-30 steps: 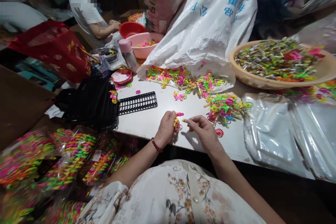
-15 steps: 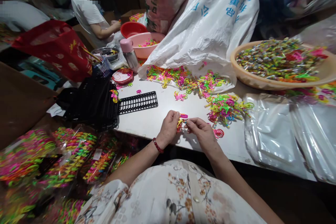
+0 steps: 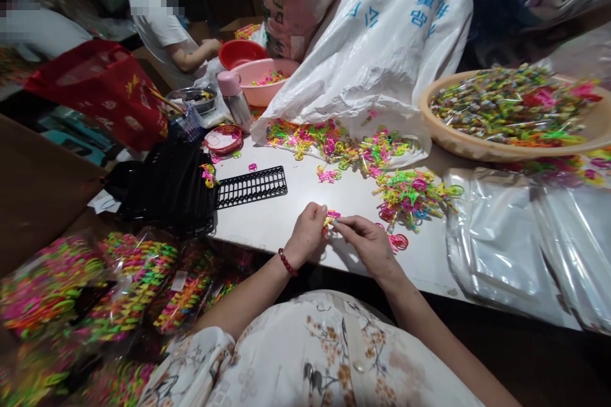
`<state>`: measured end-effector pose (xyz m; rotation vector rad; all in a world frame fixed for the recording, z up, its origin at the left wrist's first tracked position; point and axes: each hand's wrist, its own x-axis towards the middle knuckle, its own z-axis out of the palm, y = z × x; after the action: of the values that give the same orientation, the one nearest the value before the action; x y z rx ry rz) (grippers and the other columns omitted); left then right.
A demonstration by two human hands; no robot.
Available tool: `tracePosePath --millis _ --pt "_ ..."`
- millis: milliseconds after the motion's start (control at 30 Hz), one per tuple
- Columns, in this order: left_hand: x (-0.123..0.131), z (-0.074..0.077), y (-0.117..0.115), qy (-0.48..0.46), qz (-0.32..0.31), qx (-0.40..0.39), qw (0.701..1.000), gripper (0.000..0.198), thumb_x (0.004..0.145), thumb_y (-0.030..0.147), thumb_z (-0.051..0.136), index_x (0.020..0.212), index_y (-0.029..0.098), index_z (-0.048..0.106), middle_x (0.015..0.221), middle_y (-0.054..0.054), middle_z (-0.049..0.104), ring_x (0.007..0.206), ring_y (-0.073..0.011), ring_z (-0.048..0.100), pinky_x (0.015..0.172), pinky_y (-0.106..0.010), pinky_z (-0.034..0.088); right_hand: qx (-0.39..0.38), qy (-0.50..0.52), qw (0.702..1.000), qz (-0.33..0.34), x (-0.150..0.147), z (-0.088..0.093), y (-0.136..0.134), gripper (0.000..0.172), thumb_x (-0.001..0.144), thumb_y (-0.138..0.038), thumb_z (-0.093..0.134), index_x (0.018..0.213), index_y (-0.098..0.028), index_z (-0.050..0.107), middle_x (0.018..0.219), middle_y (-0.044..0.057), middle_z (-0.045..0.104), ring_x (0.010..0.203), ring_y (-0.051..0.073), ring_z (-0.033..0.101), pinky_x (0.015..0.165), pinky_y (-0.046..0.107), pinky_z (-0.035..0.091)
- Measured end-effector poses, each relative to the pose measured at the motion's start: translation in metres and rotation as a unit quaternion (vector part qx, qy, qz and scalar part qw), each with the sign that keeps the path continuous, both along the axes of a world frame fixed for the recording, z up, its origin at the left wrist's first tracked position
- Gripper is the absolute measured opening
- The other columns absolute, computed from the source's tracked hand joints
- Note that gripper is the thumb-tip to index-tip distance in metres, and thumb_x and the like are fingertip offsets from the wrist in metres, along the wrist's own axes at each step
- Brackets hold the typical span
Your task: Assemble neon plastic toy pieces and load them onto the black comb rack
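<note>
Off the left edge of the tabletop [image 3: 277, 216] lie clear packs of neon pieces [image 3: 133, 267]. A stack of black mesh trays [image 3: 167, 187] overhangs that edge, and a black grid strip [image 3: 251, 186] lies flat just beside it.

Near the middle of the front edge the left hand [image 3: 305, 233] and right hand [image 3: 368, 243] meet. Both are closed, their fingertips pinching one small plastic piece [image 3: 331, 216] between them, just above the surface. A pink ring [image 3: 398, 241] lies just right of the right hand, with a loose heap of neon pieces [image 3: 413, 194] behind it. Further back, a spill of pieces [image 3: 334, 143] lies at the mouth of a white plastic sack [image 3: 382, 57]. Flat clear bags [image 3: 501, 235] cover the right end.

Toward the far left corner stands a small red basket [image 3: 222, 138]; I cannot tell what is in it. A metal bowl [image 3: 193, 98] and an upright pink-capped bottle [image 3: 233, 98] stand near it. Behind the bottle a pink basin [image 3: 262, 79] holds a few neon pieces. The red basin [image 3: 238, 52] beyond it hides its contents, and another person's hand [image 3: 210, 48] is just beside it. At the far right a tan basin [image 3: 477, 147] is heaped with wrapped colourful pieces.
</note>
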<state>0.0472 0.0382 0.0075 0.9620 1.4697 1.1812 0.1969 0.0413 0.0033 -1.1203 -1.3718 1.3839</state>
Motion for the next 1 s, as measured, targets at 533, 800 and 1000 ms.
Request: tracePosePath --millis 533,800,1000 --pt "-0.001 -0.007 0.051 0.255 -0.038 0.063 0.964 0.033 0.1 0.044 0.033 0.088 0.021 0.053 0.074 -0.003 0.055 0.072 -0.0196 0.051 0.071 -0.033 0.04 0.332 -0.338 0.87 -0.137 0.053 0.011 0.015 0.019 0.091 -0.031 0.059 0.101 -0.02 0.07 0.106 0.013 0.071 0.098 0.03 0.063 0.088 0.048 0.049" --pt "0.004 -0.026 0.111 0.485 -0.118 0.178 0.848 0.014 0.087 0.023 0.062 0.099 0.018 0.057 0.113 -0.012 0.053 0.117 -0.0283 0.044 0.099 -0.045 0.039 0.42 -0.478 0.769 -0.068 0.048 0.029 0.058 0.017 0.096 -0.021 0.05 0.103 -0.016 0.065 0.1 0.012 0.068 0.095 0.026 0.058 0.089 0.04 0.046" --pt "-0.017 -0.041 0.091 0.423 -0.135 0.223 0.868 0.01 0.092 0.014 0.048 0.087 0.018 0.057 0.125 -0.014 0.051 0.13 -0.0243 0.042 0.113 -0.043 0.035 0.24 -0.65 0.721 0.001 0.016 0.031 0.134 0.017 0.096 -0.02 0.049 0.103 -0.013 0.063 0.097 0.014 0.069 0.095 0.026 0.062 0.079 0.032 0.042"
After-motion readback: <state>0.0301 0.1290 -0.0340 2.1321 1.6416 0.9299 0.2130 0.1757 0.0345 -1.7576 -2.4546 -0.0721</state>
